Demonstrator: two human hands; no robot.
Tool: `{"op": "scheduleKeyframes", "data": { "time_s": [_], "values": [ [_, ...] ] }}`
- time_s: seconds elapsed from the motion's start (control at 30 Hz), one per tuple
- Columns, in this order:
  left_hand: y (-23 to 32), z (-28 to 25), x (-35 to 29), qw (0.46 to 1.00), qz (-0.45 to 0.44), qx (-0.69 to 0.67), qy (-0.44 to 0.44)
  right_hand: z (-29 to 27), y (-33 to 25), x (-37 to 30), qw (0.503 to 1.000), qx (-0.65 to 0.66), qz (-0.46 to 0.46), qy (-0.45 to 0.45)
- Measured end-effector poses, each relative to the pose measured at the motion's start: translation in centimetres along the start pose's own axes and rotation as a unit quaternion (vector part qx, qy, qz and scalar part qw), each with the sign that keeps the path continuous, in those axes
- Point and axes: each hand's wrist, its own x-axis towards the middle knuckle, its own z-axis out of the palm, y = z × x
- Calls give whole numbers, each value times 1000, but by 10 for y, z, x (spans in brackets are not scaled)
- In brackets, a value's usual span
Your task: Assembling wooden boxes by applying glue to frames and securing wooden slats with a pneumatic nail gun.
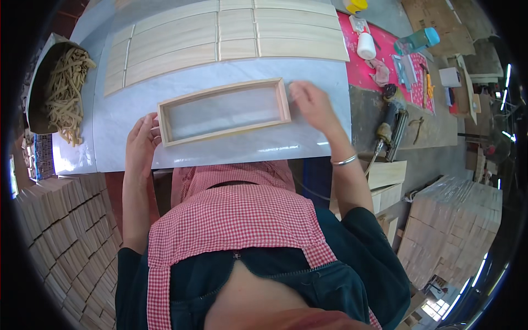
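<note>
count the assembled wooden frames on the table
1. A rectangular wooden frame lies flat on the pale worktop, between the left hand and the right hand. Only loose slats lie behind it.

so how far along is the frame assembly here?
Done: one rectangular wooden frame looks fully joined on the table. In hand: left hand at its left end, right hand by its right end. Left: many loose wooden slats lie unassembled behind.

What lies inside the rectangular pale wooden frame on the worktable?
Inside the rectangular pale wooden frame only the glossy pale blue-grey tabletop shows. The table strip directly beneath its rails is covered.
</note>
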Motion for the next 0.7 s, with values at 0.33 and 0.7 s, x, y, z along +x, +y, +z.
{"op": "scheduleKeyframes", "data": {
  "time_s": [0.33, 0.7],
  "values": [
    [-34, -32, -23, 987, 71, 23, 140, -157, 144, 156, 841, -406, 222, 282],
    [-49, -15, -42, 978, 92, 135, 130, -145, 80, 118, 905, -4, 74, 419]
  ]
}}
